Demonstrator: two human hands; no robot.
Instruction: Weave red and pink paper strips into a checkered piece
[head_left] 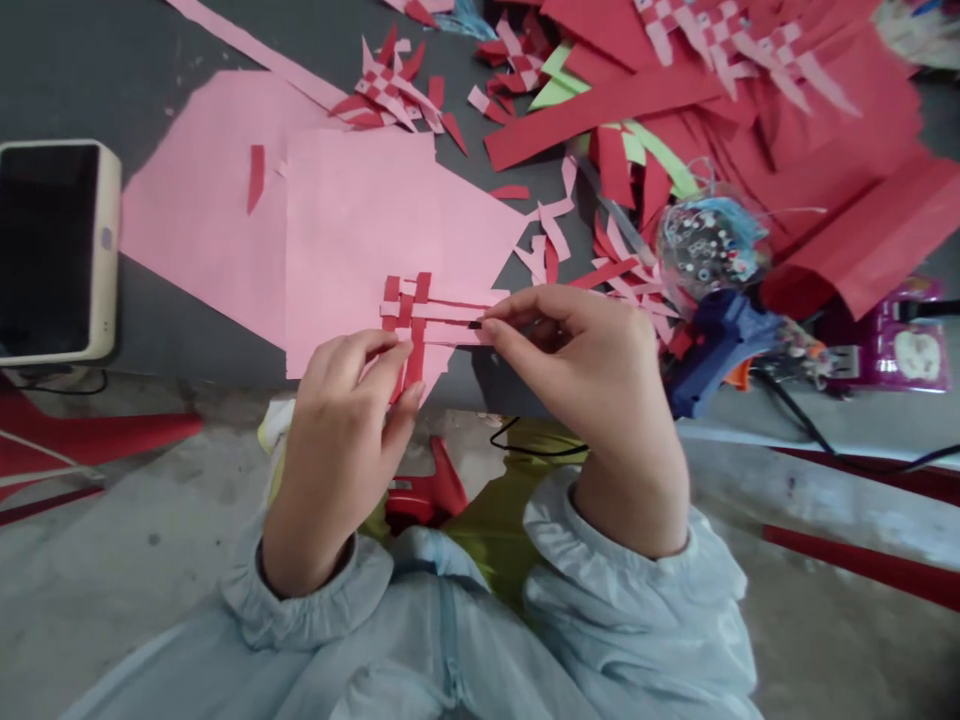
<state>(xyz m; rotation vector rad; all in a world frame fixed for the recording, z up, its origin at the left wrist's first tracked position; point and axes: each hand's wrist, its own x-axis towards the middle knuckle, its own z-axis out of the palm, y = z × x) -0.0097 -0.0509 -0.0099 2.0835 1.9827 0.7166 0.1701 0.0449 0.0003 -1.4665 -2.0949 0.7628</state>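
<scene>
A small lattice of woven red and pink paper strips (418,312) is held at the table's front edge, over a pink paper sheet (360,220). My left hand (349,410) pinches its lower left part, thumb and fingers closed on the red strips. From the lattice, pink strips run out to the right. My right hand (577,350) pinches their far ends between thumb and forefinger. A small dark spot shows by the right fingertips; I cannot make out what it is.
A phone (52,250) lies at the left. Red paper (825,170) and cut scraps crowd the back right. A dish of beads (709,245), a blue glue gun (709,345) and a purple packet (892,340) stand at the right. A black cable (802,415) crosses the front edge.
</scene>
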